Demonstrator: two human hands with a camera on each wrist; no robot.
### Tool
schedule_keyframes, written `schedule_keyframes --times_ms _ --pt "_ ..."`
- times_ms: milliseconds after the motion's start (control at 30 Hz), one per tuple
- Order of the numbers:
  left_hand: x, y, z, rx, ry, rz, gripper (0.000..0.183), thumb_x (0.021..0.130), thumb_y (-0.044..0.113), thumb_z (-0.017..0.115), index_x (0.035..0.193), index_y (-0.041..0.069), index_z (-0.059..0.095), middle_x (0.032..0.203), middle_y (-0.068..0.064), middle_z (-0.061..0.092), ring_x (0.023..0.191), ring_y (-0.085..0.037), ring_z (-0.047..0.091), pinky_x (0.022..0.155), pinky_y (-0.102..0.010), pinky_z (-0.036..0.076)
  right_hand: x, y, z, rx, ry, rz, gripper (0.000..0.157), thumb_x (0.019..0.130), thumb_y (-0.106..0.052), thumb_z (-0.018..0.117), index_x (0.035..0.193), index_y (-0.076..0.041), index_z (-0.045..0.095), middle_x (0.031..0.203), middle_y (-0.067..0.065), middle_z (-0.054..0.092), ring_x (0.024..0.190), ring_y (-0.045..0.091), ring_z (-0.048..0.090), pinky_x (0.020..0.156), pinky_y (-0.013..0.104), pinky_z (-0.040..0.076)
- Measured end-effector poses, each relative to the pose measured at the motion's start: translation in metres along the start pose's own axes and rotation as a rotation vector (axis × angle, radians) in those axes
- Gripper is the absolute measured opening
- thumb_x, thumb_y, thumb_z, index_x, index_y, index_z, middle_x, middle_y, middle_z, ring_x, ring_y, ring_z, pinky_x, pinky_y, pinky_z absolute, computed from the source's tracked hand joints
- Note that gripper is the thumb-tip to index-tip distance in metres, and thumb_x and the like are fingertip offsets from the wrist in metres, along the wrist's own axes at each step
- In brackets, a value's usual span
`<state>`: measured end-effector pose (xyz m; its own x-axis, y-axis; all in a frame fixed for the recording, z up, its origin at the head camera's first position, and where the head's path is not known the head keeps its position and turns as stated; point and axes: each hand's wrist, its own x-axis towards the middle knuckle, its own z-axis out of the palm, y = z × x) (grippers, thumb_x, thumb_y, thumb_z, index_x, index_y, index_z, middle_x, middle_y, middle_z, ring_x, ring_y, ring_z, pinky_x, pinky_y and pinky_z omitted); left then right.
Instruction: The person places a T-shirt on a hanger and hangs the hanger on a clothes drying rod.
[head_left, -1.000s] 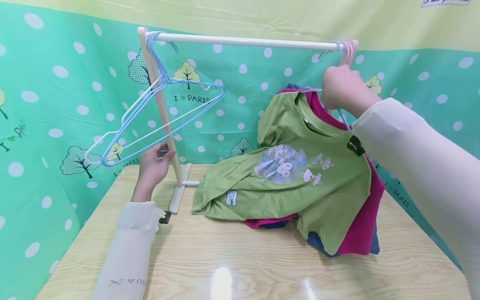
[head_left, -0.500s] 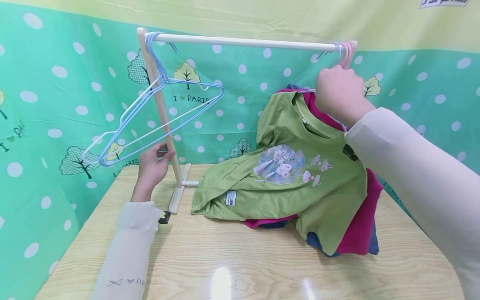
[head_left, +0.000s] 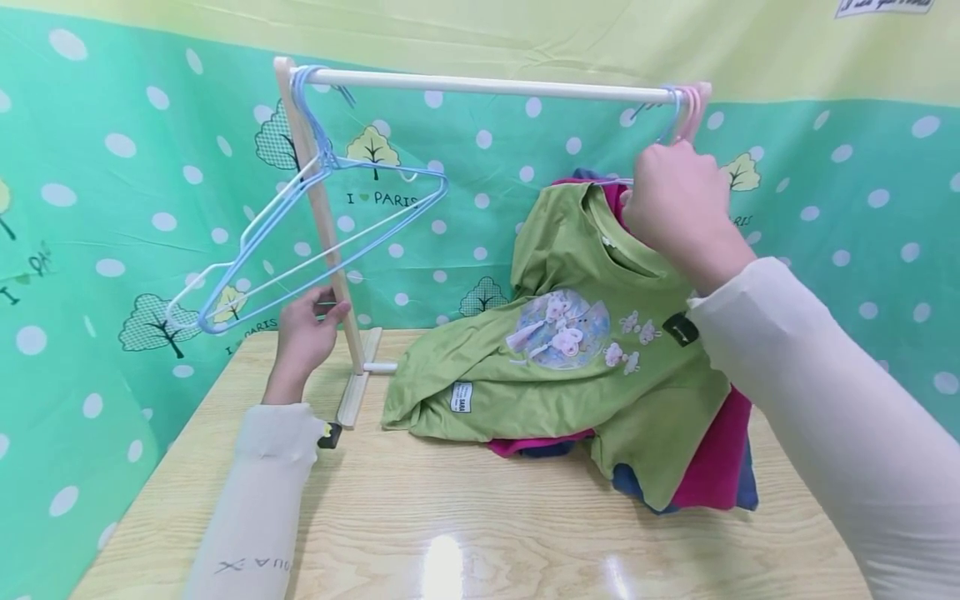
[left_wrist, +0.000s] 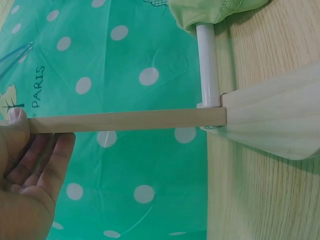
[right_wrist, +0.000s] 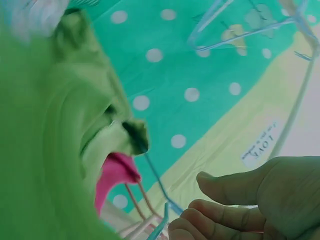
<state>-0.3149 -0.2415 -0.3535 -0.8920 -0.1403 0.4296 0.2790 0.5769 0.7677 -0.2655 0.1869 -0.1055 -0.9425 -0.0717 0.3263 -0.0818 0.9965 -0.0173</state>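
Observation:
My left hand (head_left: 307,329) holds the upright post (left_wrist: 125,121) of a wooden clothes rack, thumb on one side and fingers on the other. In the head view my right hand (head_left: 678,204) is in front of the hanger hooks (head_left: 684,112) at the rod's right end. The right wrist view shows its thumb (right_wrist: 232,187) apart from its loosely bent fingers (right_wrist: 220,215), with a blue hanger (right_wrist: 162,187) just beyond the fingertips. From that hanger hangs a green printed T-shirt (head_left: 675,417), over a magenta garment (head_left: 716,467) and a blue garment (head_left: 746,483).
Blue and white hangers (head_left: 330,267) hang at the left end of the white rod (head_left: 480,83). The rack's wooden foot (head_left: 352,400) stands on the wood-grain table (head_left: 420,500). Behind is a green dotted cloth (head_left: 450,125).
My right hand has moved slightly left and toward me, its forearm dropping lower over the green T-shirt's right side. The left hand, rack and clothes stay nearly the same.

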Motion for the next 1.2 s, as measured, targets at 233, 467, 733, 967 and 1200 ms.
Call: schedule_keyframes --times_ms 233,467,733,967,1200 --pt "-0.002 0.002 0.001 -0.011 0.004 -0.002 0.037 0.102 0.020 0.064 0.132 -0.003 0.062 0.128 -0.021 0.066 0.118 -0.039 0.065 0.096 -0.045 0.056 -0.017 -0.006 0.017 0.151 0.049 -0.014 0.045 0.102 -0.028 0.060 0.065 -0.008 0.045 0.056 0.004 0.037 0.052 0.022 0.039 0.048 0.037 0.038" --pt "-0.005 0.001 0.000 0.001 -0.002 -0.017 0.038 0.102 0.022 0.064 0.132 -0.002 0.063 0.130 -0.020 0.065 0.119 -0.038 0.065 0.096 -0.046 0.055 -0.032 -0.019 0.047 0.291 0.066 -0.021 0.044 0.100 -0.029 0.066 0.065 -0.006 0.054 0.055 0.004 0.045 0.051 0.021 0.044 0.053 0.039 0.041" --pt "-0.002 0.000 -0.002 -0.001 -0.018 -0.011 0.041 0.102 0.026 0.063 0.133 -0.001 0.062 0.130 -0.020 0.065 0.119 -0.039 0.064 0.097 -0.047 0.055 -0.046 -0.041 0.075 0.339 0.102 -0.078 0.047 0.101 -0.029 0.066 0.062 -0.009 0.049 0.053 0.000 0.038 0.048 0.016 0.036 0.046 0.031 0.031" --pt "0.001 0.001 -0.003 0.035 -0.004 0.013 0.039 0.103 0.024 0.062 0.132 -0.002 0.062 0.128 -0.021 0.066 0.117 -0.039 0.065 0.096 -0.050 0.055 -0.060 -0.066 0.110 0.345 0.115 -0.084 0.033 0.101 -0.035 0.066 0.098 -0.001 0.067 0.088 0.014 0.068 0.077 0.034 0.065 0.067 0.049 0.055" --pt "-0.001 0.002 -0.001 0.029 -0.014 -0.003 0.039 0.104 0.025 0.062 0.132 -0.002 0.062 0.128 -0.021 0.066 0.118 -0.039 0.065 0.096 -0.048 0.055 -0.071 -0.083 0.147 0.424 0.118 -0.157 0.042 0.101 -0.035 0.066 0.118 0.004 0.066 0.109 0.019 0.070 0.099 0.038 0.067 0.086 0.051 0.054"
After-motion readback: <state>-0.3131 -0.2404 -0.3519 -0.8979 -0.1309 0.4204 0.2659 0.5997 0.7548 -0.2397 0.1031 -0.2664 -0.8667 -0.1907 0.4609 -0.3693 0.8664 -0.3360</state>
